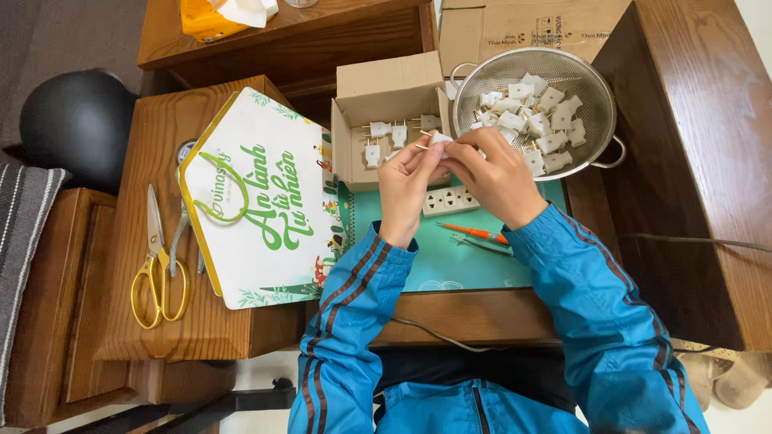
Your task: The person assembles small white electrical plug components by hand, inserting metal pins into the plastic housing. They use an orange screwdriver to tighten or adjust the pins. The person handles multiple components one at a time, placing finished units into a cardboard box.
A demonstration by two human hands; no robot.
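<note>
L+R fingers pinched shut on white plug.

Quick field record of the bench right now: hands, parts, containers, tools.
left hand: pinches a white plug with brass pins
right hand: grip on the same plug
metal colander: holds loose white plugs
cardboard box: open, several plugs inside
power strip: white, under the hands
orange screwdriver: on teal mat
scissors: gold handles, far left
</note>
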